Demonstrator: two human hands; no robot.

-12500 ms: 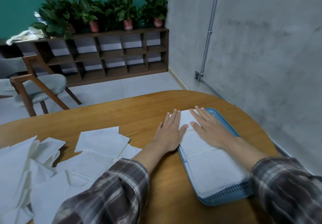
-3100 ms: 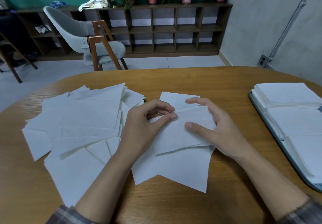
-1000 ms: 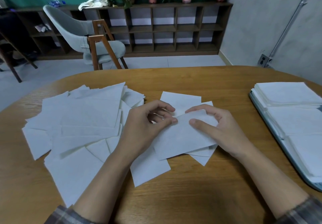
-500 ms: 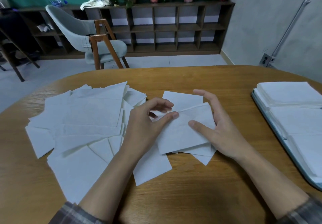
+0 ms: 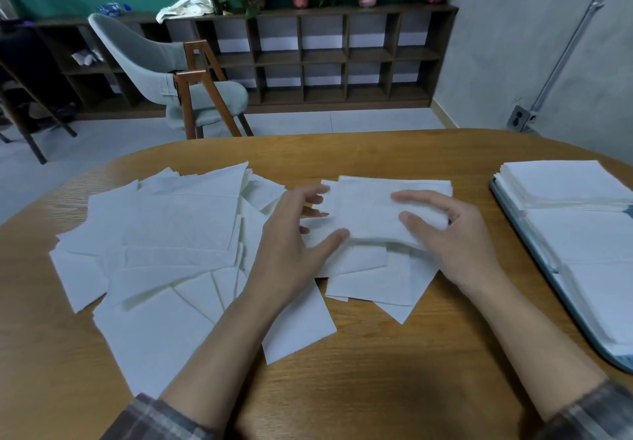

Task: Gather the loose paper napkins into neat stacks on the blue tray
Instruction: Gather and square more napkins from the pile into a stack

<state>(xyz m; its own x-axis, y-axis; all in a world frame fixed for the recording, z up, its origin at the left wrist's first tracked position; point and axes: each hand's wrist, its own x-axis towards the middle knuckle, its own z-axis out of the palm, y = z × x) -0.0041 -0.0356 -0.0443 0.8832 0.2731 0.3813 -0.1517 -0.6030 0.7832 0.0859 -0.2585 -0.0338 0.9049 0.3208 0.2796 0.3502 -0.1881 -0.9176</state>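
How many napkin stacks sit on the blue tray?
3 on the blue tray: far stack, middle stack, near stack. Tray runs off frame; more may be hidden.

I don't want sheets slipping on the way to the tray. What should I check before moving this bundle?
1. Grip: left hand and right hand both hold the napkin bundle: ok.
2. Bundle edges squared: cannot tell, blurred.
3. Bundle clear of the loose napkins beneath: cannot tell.
4. Path over the table to the blue tray: ok, bare wood.
5. Tray stacks neat: ok.
6. Everything gathered: not ok, the left pile lies loose.
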